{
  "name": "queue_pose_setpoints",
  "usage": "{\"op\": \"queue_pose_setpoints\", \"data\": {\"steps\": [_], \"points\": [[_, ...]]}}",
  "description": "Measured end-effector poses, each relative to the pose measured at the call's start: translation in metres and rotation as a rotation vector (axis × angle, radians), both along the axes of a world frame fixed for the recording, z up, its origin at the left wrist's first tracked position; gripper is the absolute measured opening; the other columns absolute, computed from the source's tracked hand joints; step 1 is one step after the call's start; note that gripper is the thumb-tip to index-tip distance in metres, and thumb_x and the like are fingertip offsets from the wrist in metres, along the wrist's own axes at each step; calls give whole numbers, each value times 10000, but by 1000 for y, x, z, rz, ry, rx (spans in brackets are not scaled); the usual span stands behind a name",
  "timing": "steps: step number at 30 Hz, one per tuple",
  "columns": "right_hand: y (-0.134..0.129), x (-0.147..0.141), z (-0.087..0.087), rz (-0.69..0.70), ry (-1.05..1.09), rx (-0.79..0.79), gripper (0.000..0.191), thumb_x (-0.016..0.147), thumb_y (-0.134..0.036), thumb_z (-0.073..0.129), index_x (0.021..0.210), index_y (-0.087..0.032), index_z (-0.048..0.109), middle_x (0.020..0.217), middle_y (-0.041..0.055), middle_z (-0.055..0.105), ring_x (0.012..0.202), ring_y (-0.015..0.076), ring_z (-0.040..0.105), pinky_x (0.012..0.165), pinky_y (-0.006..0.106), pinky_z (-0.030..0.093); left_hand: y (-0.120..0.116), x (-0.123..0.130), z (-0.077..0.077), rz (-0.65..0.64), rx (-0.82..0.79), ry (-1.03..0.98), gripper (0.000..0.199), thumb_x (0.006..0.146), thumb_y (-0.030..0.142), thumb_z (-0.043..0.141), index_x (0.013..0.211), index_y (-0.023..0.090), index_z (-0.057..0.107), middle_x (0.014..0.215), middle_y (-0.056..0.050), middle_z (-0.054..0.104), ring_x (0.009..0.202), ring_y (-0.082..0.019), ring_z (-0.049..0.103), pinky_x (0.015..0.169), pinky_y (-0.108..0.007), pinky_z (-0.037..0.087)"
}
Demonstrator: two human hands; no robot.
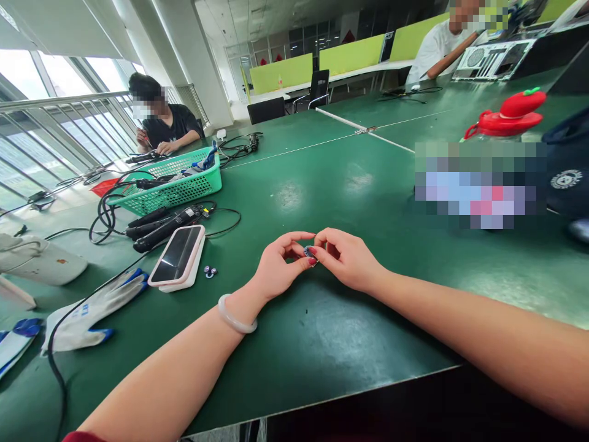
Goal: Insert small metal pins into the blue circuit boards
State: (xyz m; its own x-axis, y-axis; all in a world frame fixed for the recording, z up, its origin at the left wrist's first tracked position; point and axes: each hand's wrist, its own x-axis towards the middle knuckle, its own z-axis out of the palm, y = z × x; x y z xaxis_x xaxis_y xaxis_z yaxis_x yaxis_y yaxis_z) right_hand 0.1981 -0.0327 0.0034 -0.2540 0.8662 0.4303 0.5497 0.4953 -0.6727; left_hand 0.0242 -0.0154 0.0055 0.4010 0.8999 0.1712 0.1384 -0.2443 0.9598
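In the middle of the view, both hands come together just above the green table (276, 344). Pinched between thumb and fingers, a small round dark-blue piece with a pale patterned rim (308, 251) sits where they meet; its kind is too small to make out. My left hand (281, 263), with a pale bangle (235, 316) on the wrist, grips it from the left. From the right, my right hand (346, 259) closes on the same piece. Several similar small dark round pieces (210, 271) lie to the left, beside a phone (177, 258) resting on a pale box-like thing.
Black cabled tools (165, 228) and a green basket (172, 193) stand at left. Work gloves (89, 313) and a black cable lie nearer. At right are a red-lidded bottle (510, 123) and a dark bag (568, 159). Two people sit across the table.
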Motion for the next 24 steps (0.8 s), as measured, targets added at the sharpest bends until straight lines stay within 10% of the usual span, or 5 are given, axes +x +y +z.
{"op": "queue_pose_setpoints", "data": {"steps": [8, 19, 24], "points": [[4, 4, -2, 68, -116, -21, 167, 866, -321, 505, 755, -198, 523, 709, -17, 556, 595, 104, 466, 590, 235, 345, -2, -2, 2, -61, 97, 134, 384, 736, 193, 628, 1111, 194, 545, 689, 37, 529, 676, -93, 536, 727, -250, 458], [19, 18, -3, 91, -344, -134, 102, 826, -268, 587, 819, -207, 669, 773, 8, 622, 713, 138, 553, 663, 256, 403, 22, -14, -10, 275, 48, 311, 245, 715, 216, 591, 945, 207, 675, 640, 39, 522, 601, -87, 495, 650, -240, 420], [19, 13, -10, 126, -400, -97, 157, 857, -274, 557, 930, -226, 688, 873, 25, 631, 773, 151, 583, 722, 276, 433, 16, -10, -13, 214, 16, 333, 246, 728, 273, 616, 963, 219, 664, 665, 30, 566, 615, -97, 551, 661, -252, 457]]}}
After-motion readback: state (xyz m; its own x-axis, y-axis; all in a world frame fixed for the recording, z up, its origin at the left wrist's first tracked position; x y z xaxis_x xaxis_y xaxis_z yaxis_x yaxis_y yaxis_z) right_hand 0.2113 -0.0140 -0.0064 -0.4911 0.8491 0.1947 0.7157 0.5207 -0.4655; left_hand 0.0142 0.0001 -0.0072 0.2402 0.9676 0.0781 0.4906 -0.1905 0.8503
